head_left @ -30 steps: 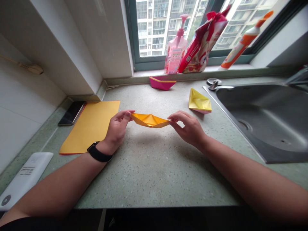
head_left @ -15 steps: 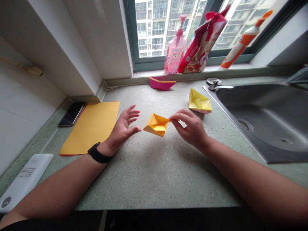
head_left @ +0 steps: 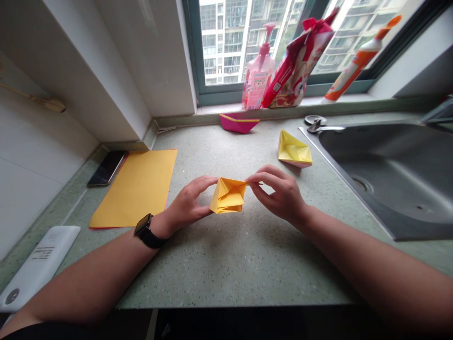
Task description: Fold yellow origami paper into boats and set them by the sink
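There's the orange-yellow origami paper boat (head_left: 228, 196), squarish with no clear long axis, right between the hands over the speckled bench (head_left: 226, 269)! The right hand (head_left: 279, 193) pinches its right corner, the left hand (head_left: 191, 200) curls against its left edge, both equally close. The pink pump bottle's (head_left: 258, 78) label is unreadable.

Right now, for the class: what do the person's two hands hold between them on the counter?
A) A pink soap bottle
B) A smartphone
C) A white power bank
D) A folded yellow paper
D: the folded yellow paper sits between the left hand and the right hand, which touch its edges.
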### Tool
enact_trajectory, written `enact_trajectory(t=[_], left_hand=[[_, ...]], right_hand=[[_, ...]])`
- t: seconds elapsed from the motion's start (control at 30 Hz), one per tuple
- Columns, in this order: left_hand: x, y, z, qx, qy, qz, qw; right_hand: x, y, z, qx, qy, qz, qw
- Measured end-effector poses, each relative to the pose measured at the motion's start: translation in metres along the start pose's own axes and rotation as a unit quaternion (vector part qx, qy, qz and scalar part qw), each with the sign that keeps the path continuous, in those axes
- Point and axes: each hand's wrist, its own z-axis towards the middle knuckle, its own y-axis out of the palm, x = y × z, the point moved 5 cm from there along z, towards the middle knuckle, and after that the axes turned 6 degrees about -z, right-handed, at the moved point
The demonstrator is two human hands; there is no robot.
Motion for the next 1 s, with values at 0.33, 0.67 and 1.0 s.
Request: enact_trajectory(t=[0.33, 0.67, 1.0], left_hand=[[0.008, 0.007, 0.003, -0.003, -0.090, -0.124, 0.988], [0.023, 0.009, 0.009, -0.022, -0.050, -0.134, 0.989], [0.037, 0.002, 0.007, 0.048, 0.021, -0.104, 0.993]], right_hand=[[-0.017, 0.012, -0.012, -0.096, -0.119, -0.021, 0.988], [-0.027, 0.021, -0.018, -0.186, -0.113, 0.028, 0.976], [-0.028, 0.008, -0.011, -0.065, -0.047, 0.108, 0.991]])
